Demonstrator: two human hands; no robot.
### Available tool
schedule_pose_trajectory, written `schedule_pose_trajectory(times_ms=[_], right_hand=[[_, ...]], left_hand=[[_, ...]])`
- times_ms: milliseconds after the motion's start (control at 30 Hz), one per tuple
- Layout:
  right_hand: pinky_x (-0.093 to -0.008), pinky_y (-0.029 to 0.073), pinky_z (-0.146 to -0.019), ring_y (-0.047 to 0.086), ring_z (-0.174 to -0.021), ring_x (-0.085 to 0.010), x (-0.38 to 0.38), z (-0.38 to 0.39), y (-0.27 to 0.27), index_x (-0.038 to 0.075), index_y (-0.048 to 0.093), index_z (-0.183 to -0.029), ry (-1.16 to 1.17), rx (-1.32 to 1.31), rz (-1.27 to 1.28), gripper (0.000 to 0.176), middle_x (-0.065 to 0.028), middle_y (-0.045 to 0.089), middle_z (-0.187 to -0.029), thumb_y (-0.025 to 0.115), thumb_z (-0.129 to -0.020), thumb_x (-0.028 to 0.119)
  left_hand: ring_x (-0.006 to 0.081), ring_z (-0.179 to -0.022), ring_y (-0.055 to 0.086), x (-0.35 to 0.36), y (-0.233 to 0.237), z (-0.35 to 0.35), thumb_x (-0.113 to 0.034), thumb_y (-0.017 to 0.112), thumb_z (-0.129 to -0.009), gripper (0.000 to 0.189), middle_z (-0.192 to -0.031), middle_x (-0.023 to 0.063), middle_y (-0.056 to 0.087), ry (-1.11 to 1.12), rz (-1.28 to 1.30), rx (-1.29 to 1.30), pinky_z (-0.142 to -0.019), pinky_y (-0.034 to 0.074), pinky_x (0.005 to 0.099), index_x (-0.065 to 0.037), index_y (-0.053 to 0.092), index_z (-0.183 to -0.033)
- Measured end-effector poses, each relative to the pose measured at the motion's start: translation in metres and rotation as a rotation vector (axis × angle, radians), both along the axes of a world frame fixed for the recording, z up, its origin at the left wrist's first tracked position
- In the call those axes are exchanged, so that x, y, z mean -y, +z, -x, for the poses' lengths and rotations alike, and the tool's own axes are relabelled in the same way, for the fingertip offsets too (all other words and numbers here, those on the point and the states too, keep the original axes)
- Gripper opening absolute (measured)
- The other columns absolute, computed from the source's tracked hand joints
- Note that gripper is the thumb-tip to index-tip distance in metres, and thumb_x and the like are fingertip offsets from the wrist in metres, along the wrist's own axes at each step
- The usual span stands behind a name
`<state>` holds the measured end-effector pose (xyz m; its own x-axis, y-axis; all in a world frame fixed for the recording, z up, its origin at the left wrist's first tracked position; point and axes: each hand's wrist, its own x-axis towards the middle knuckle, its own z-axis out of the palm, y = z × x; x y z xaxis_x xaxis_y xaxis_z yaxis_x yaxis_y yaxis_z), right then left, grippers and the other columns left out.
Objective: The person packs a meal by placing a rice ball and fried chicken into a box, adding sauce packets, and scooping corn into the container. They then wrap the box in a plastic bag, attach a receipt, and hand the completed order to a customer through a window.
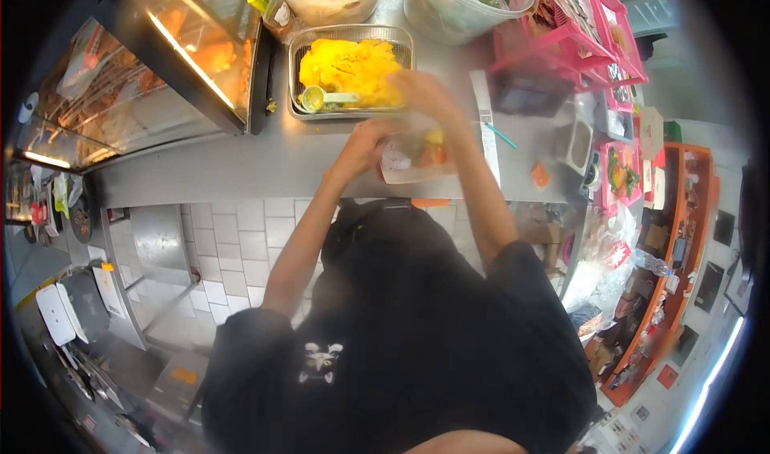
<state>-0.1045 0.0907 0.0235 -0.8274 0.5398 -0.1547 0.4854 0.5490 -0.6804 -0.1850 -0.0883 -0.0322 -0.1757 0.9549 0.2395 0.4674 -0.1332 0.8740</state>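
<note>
A paper food box (395,168) sits on the steel counter in front of me, with something white and something orange-red inside, both blurred. My left hand (366,143) is closed on the box's left edge. My right hand (429,99) is smeared by motion above the box's far side, close to the right end of a metal tray (293,101). Whether its fingers hold anything is hidden by the blur. Yellow rice (349,67) is heaped in the tray. A pale scoop (314,97) lies on the rice at the tray's near left.
Two large tubs, one whitish (329,1) and one with greens (449,9), stand behind the tray. A lit glass food warmer (196,53) borders the left. Pink baskets (553,45), a paper strip (488,125) and a teal straw (503,136) are at right.
</note>
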Motion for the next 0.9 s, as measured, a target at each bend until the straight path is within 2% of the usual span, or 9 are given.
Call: schedule_pose_trajectory(times_ms=[133, 267, 333, 400, 433, 467, 533, 733, 900], right_hand=[[-0.0477, 0.045, -0.086, 0.061, -0.099, -0.0412, -0.012, -0.120, 0.014, 0.000, 0.066, -0.106, -0.118, 0.337, 0.095, 0.052, -0.0260, 0.065, -0.101, 0.041, -0.098, 0.046], [-0.0403, 0.035, -0.107, 0.047, -0.126, -0.0393, 0.031, -0.181, -0.065, -0.005, 0.042, -0.137, -0.200, 0.224, 0.051, 0.066, -0.0307, 0.048, -0.134, 0.045, -0.097, 0.047], [-0.0367, 0.027, -0.113, 0.037, -0.136, -0.0363, 0.056, -0.177, -0.070, -0.006, 0.032, -0.143, -0.232, 0.162, 0.207, 0.070, -0.0281, 0.038, -0.144, 0.053, -0.094, 0.038], [-0.0357, 0.029, -0.112, 0.039, -0.135, -0.0325, 0.073, -0.167, -0.087, -0.005, 0.034, -0.142, -0.432, -0.285, 0.488, 0.064, -0.0260, 0.044, -0.140, 0.057, -0.092, 0.027], [-0.0345, 0.030, -0.110, 0.041, -0.133, -0.0274, 0.073, -0.167, -0.087, -0.005, 0.040, -0.137, -0.471, -0.296, 0.529, 0.056, -0.0225, 0.046, -0.138, 0.059, -0.091, 0.021], [-0.0345, 0.030, -0.110, 0.041, -0.133, -0.0274, 0.070, -0.166, -0.086, -0.005, 0.040, -0.137, -0.467, -0.297, 0.536, 0.056, -0.0225, 0.046, -0.138, 0.059, -0.091, 0.021], [-0.0352, 0.041, -0.099, 0.056, -0.114, -0.0254, 0.060, -0.163, -0.085, -0.005, 0.050, -0.125, -0.540, -0.221, 0.555, 0.049, -0.0205, 0.059, -0.122, 0.060, -0.091, 0.029], [-0.0292, 0.051, -0.062, 0.063, -0.069, -0.0173, 0.022, -0.164, -0.051, -0.004, 0.064, -0.103, -0.542, 0.066, 0.539, 0.060, -0.0103, 0.066, -0.076, 0.068, -0.082, 0.052], [-0.0254, 0.046, -0.056, 0.056, -0.063, -0.0129, 0.026, -0.171, -0.052, -0.004, 0.068, -0.092, -0.550, 0.018, 0.651, 0.061, -0.0066, 0.063, -0.073, 0.069, -0.080, 0.055]], left_hand=[[0.0358, -0.117, 0.052, 0.003, -0.013, 0.001, -0.019, 0.056, -0.090, 0.028, -0.120, 0.0168, 0.062, 0.004, 0.139, 0.060, -0.102, 0.038, 0.0427, -0.007, 0.066, -0.113], [0.0425, -0.135, 0.034, 0.022, -0.006, -0.028, -0.032, 0.052, -0.094, 0.039, -0.135, 0.0275, 0.049, 0.233, 0.305, -0.019, -0.111, 0.027, 0.0440, -0.005, 0.062, -0.119], [0.0468, -0.141, 0.017, 0.035, -0.036, -0.049, -0.030, 0.053, -0.093, 0.057, -0.144, 0.0341, 0.032, 0.245, 0.449, -0.306, -0.114, 0.022, 0.0447, -0.001, 0.041, -0.140], [0.0465, -0.143, 0.009, 0.040, -0.065, -0.064, -0.026, 0.056, -0.092, 0.079, -0.148, 0.0344, 0.026, 0.300, 0.366, 0.089, -0.115, 0.017, 0.0464, 0.006, 0.010, -0.148], [0.0399, -0.140, 0.028, 0.039, -0.069, -0.065, -0.022, 0.059, -0.092, 0.092, -0.147, 0.0337, 0.029, 0.287, 0.374, -0.084, -0.110, 0.030, 0.0463, 0.012, -0.010, -0.144], [0.0399, -0.140, 0.028, 0.041, -0.073, -0.066, -0.022, 0.059, -0.092, 0.092, -0.147, 0.0337, 0.029, 0.291, 0.379, -0.088, -0.110, 0.030, 0.0463, 0.012, -0.010, -0.144], [0.0286, -0.120, 0.056, 0.037, -0.037, -0.065, -0.023, 0.062, -0.091, 0.090, -0.135, 0.0321, 0.047, 0.359, 0.330, 0.817, -0.093, 0.048, 0.0379, 0.017, 0.001, -0.143], [0.0197, -0.088, 0.069, 0.031, -0.010, -0.016, -0.035, 0.078, -0.079, 0.095, -0.098, 0.0196, 0.069, 0.515, 0.597, 0.780, -0.078, 0.054, 0.0286, 0.021, 0.028, -0.137], [0.0187, -0.091, 0.067, 0.031, -0.012, -0.005, -0.037, 0.078, -0.080, 0.091, -0.101, 0.0212, 0.068, 0.416, 0.658, 0.804, -0.079, 0.052, 0.0278, 0.021, 0.033, -0.134]])
